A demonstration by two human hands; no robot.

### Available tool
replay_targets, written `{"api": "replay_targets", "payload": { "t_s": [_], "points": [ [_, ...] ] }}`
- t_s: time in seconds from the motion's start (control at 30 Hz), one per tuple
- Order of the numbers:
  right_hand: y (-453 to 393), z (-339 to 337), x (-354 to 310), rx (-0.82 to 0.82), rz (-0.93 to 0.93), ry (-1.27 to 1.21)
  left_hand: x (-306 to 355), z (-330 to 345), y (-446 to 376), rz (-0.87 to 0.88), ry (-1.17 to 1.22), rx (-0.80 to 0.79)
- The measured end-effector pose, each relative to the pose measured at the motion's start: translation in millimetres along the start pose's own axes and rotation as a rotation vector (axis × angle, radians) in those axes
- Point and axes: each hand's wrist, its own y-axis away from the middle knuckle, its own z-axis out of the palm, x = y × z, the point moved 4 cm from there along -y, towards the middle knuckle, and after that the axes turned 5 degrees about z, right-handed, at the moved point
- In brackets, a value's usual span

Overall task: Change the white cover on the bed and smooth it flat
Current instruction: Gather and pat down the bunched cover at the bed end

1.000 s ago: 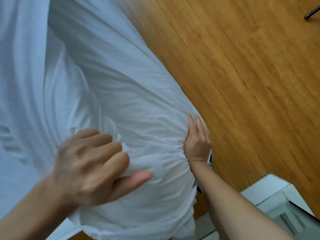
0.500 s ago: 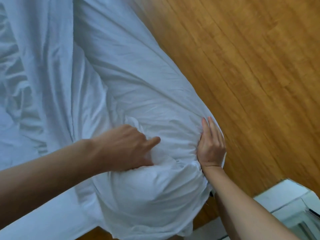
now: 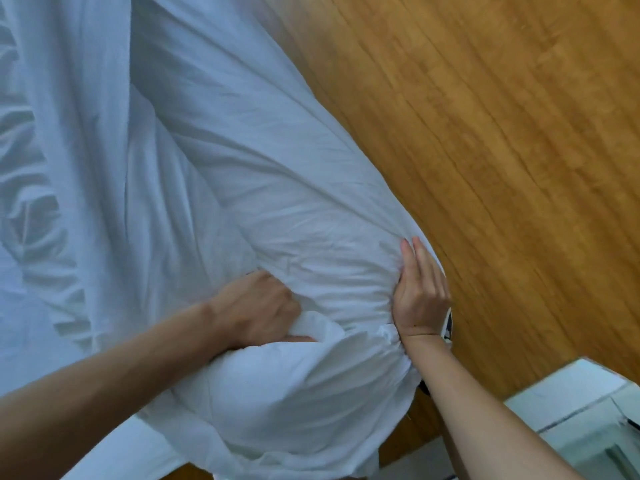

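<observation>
the cover (image 3: 277, 202) bulges over a bed corner between both hands, its long run stretching up and away from them along the edge beside the wood floor (image 3: 485, 168). the left hand (image 3: 258, 311) is clenched on a bunch of cover at the inner side; the right hand (image 3: 420, 294) presses flat-fingered against the outer side, nearer the floor. slack hangs below both wrists, so i judge the pull goes downward, toward the person.

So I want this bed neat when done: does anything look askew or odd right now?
Yes. The white cover is bunched into a wrinkled bulge at the bed's corner, where the left hand grips a fold and the right hand presses its side. Nothing looks torn or stained.
</observation>
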Motion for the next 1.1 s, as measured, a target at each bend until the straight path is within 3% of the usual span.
{"api": "replay_targets", "payload": {
  "t_s": [0.07,0.27,0.37,0.6,0.67,0.8,0.97,1.1],
  "points": [
    [0,2,1,0.022,0.017,0.001,-1,-16,6,-0.089,-0.01,0.07],
    [0,5,4,0.014,0.048,-0.032,13,-104,23,-0.163,-0.098,0.524],
    [-1,5,5,-0.011,0.077,-0.039,25,-139,35,-0.2,-0.161,0.614],
    [2,5,5,-0.026,0.066,-0.041,48,-54,101,-0.625,-0.073,0.736],
    [2,3,5,-0.011,0.068,-0.02,46,-47,98,-0.562,-0.054,0.632],
    [1,3,3,-0.029,0.075,-0.02,17,-84,67,-0.557,-0.002,0.215],
    [-1,2,3,-0.001,0.071,-0.002,-2,-60,11,-0.216,-0.082,-0.078],
    [-2,0,0,0.022,0.05,0.012,-8,-33,16,-0.251,-0.041,-0.157]
  ]
}}
